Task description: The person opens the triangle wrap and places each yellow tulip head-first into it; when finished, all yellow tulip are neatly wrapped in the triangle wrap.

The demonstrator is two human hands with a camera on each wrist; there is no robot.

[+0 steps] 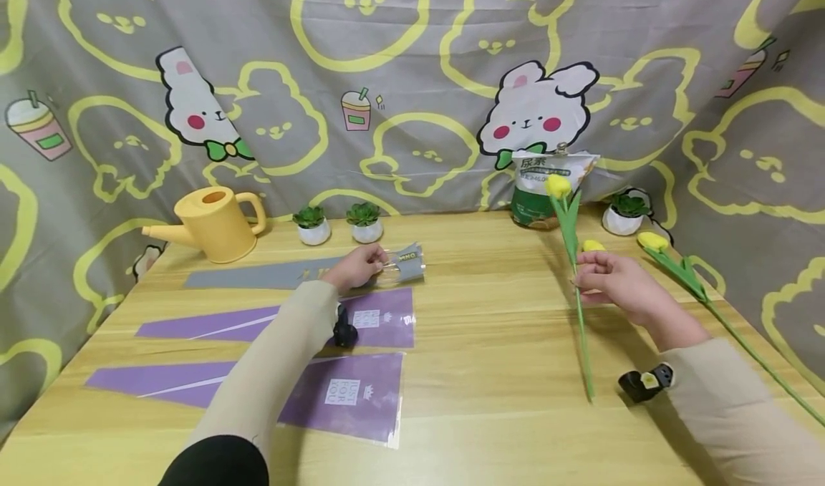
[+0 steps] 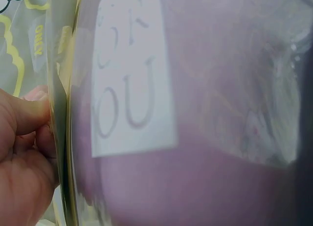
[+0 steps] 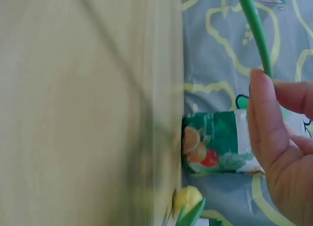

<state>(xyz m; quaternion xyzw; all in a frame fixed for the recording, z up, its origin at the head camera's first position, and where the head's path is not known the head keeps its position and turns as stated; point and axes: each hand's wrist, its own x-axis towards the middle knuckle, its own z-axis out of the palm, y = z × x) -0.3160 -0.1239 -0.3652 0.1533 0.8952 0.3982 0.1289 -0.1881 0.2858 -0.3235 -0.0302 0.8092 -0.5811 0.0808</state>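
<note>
My left hand [image 1: 357,266] pinches the wide end of a grey flower sleeve [image 1: 258,276] lying on the table; that end is lifted and bulges apart. The left wrist view shows the thumb and fingers [image 2: 34,113] gripping its edge. Upright in my right hand [image 1: 621,285] is a yellow tulip [image 1: 568,228], its green stem [image 3: 257,28] pinched between thumb and fingertips. Two purple flower sleeves [image 1: 387,321] lie nearer to me, under and beside the left forearm. Another tulip [image 1: 690,278] rests at the right, and a yellow bloom [image 1: 593,245] shows partly behind the right hand.
On the wooden table [image 1: 490,371], a yellow watering can [image 1: 222,232] stands at the back left. Two potted succulents [image 1: 314,230] are beside it, with a third succulent [image 1: 622,217] at the back right. A green-and-white pouch [image 1: 531,208] leans near the patterned curtain [image 1: 412,178].
</note>
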